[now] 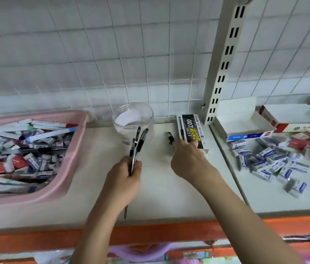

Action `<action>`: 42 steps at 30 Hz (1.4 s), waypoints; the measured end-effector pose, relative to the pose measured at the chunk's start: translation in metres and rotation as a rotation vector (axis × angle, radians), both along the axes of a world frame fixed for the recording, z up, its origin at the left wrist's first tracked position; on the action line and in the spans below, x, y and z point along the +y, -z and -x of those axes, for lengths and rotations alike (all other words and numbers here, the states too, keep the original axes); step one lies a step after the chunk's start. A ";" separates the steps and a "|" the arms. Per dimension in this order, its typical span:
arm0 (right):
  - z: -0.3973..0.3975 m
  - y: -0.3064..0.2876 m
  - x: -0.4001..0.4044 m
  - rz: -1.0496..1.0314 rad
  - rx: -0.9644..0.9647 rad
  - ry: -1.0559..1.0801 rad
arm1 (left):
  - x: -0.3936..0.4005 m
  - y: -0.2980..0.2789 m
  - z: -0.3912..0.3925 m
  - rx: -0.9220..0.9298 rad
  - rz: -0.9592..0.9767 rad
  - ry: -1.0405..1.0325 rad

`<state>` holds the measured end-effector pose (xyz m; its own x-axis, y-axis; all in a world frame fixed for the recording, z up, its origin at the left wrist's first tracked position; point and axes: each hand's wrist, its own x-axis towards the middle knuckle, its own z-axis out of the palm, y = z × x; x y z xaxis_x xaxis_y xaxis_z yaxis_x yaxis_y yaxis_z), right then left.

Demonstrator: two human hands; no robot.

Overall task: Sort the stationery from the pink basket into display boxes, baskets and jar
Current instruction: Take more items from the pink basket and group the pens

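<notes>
My left hand (125, 175) is closed around a bunch of black gel pens (137, 144) that point up toward the clear plastic jar (133, 119). My right hand (186, 159) rests on the near end of a black pen display box (190, 130) marked 007, fingers touching it. One loose black pen (170, 139) lies on the shelf just left of that box, partly hidden by my fingers. The pink basket (74, 149) at the left holds markers, erasers and small boxes.
A white slotted upright (220, 73) and a wire grid wall stand behind. On the right shelf section lie open white display boxes (245, 126) and a heap of small staple boxes (276, 161). The shelf has an orange front edge (169, 233).
</notes>
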<state>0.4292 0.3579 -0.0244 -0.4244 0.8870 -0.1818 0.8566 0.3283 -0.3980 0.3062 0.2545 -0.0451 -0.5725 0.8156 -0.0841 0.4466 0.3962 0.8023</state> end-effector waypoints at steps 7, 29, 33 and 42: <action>0.006 0.016 -0.022 0.041 -0.041 0.076 | -0.004 0.012 0.021 -0.008 -0.003 0.135; -0.014 0.006 0.003 -0.225 0.244 0.148 | 0.007 0.013 0.002 -0.107 -0.030 0.122; -0.046 0.008 0.003 -0.201 0.262 0.184 | 0.037 0.015 -0.018 -0.179 -0.045 0.087; -0.101 0.018 0.004 -0.131 0.339 0.182 | 0.080 0.002 -0.047 0.016 0.060 0.035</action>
<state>0.5299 0.3622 -0.0425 -0.2745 0.9597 0.0609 0.7327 0.2497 -0.6330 0.3534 0.3340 -0.0471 -0.5450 0.8291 -0.1249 0.4736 0.4274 0.7701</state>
